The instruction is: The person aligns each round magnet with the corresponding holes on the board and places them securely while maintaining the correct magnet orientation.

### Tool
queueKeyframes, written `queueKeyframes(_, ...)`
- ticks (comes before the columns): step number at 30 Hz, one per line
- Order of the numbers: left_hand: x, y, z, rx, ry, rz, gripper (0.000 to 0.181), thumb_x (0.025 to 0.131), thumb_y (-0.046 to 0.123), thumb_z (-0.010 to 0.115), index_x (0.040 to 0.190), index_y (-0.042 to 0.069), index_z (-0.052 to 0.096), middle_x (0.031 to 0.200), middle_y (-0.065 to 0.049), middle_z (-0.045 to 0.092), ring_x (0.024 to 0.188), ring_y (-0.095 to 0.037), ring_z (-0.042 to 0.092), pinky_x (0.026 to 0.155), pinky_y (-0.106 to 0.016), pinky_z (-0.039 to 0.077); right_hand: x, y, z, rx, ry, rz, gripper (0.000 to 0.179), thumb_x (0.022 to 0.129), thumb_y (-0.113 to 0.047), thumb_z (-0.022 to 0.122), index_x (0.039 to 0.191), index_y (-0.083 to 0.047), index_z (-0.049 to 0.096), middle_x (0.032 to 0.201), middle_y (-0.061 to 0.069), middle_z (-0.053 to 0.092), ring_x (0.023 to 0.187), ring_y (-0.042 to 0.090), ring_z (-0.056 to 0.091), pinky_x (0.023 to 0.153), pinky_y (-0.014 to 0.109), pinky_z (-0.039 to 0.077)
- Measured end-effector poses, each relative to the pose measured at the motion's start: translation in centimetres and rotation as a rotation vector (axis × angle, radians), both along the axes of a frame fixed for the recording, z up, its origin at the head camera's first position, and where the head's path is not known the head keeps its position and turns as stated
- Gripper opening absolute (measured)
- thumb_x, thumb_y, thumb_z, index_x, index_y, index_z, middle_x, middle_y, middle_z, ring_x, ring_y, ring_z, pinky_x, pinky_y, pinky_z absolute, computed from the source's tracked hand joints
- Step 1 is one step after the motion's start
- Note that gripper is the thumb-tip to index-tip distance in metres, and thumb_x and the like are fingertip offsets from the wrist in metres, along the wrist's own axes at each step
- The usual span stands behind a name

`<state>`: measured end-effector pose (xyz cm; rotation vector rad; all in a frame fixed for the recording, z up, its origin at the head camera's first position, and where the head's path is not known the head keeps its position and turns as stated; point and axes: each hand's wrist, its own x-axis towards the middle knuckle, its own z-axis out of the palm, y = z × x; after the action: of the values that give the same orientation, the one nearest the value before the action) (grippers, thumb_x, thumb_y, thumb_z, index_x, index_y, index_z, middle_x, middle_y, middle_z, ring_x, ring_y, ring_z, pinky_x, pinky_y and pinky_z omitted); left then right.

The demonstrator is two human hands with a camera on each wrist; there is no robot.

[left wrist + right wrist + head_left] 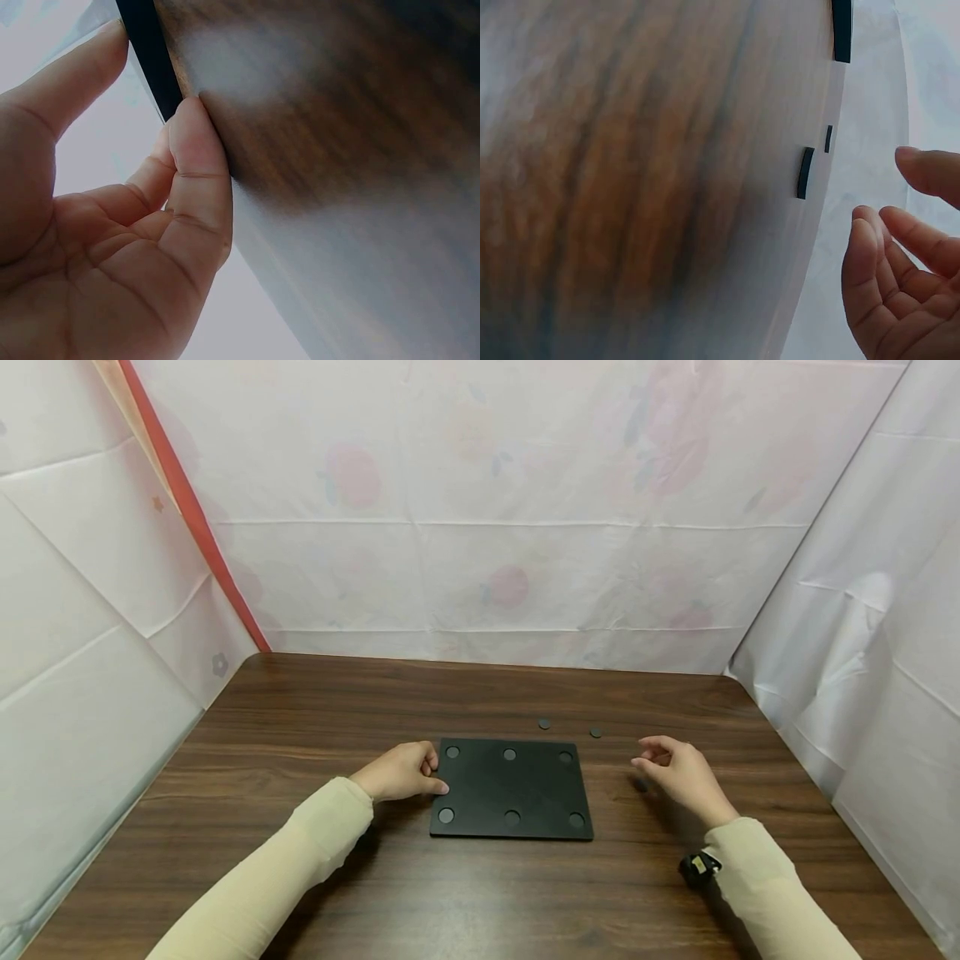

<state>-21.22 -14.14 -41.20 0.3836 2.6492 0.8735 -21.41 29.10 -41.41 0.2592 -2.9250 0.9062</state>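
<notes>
A thin black rectangular board (536, 789) lies on the table, with several round recesses along its long sides. My left hand (401, 771) pinches its left edge, thumb over the top face and fingers at the side; the left wrist view shows the edge of the board (154, 64) between thumb and fingers. Beyond the board sit two small dark discs, one disc (544, 724) further left and another disc (596, 732) nearer my right hand (684, 777). That hand hovers right of the board, thumb and fingertips apart with nothing visible between them. A dark disc (805, 172) shows ahead of its fingers.
The brown wood-grain table (337, 693) ends at a patterned white curtain (480, 527) behind. More white cloth (847, 643) hangs at the right side. A small black device (699, 868) is at the right cuff.
</notes>
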Motion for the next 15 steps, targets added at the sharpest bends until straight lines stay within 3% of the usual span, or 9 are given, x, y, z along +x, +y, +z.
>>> queueKeyframes(7, -0.02, -0.02, -0.02, -0.003, 0.002, -0.004, 0.033, 0.082, 0.022, 0.080, 0.095, 0.005, 0.055, 0.086, -0.005, 0.055, 0.075, -0.016, 0.050, 0.069, -0.030, 0.041, 0.06, 0.37, 0.00, -0.009, -0.068, -0.009, 0.043, 0.093, -0.025, 0.067, 0.124, 0.004, 0.061, 0.101, 0.011, 0.069, 0.092, 0.027, 0.068, 0.076, 0.043, 0.053)
queueKeyframes(15, -0.05, -0.02, 0.02, -0.009, 0.003, -0.009, 0.033, 0.082, 0.023, 0.080, 0.095, 0.005, 0.056, 0.086, -0.005, 0.055, 0.075, -0.016, 0.050, 0.069, -0.030, 0.042, 0.06, 0.39, 0.14, 0.012, -0.188, -0.021, 0.041, 0.092, -0.027, 0.068, 0.121, 0.002, 0.062, 0.097, 0.008, 0.068, 0.072, 0.013, 0.062, 0.070, 0.034, 0.049)
